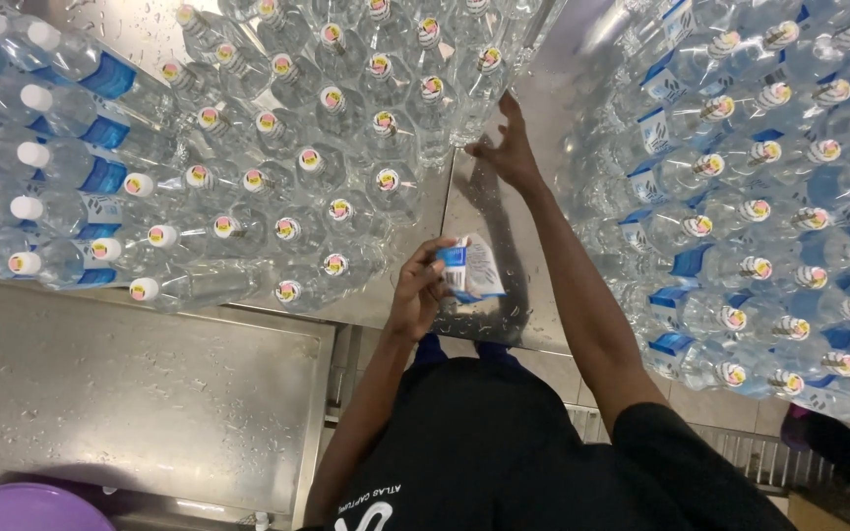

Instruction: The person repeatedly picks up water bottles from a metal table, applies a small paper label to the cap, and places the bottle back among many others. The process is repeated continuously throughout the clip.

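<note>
My left hand (419,287) is closed on a small white and blue label sleeve (471,267), held above the wet steel table (489,221). My right hand (507,149) stretches forward with fingers spread and touches the base of a clear plastic bottle (467,115) at the near edge of the cluster of unlabelled bottles (346,128). Those bottles stand upright with sealed caps. To the right is a mass of bottles wearing blue and white labels (740,187).
Labelled bottles with white caps lie on their sides at far left (41,157). A bare steel surface (130,383) lies at lower left, with a purple basin (22,509) at the bottom corner. A floor drain grate (740,447) runs at lower right.
</note>
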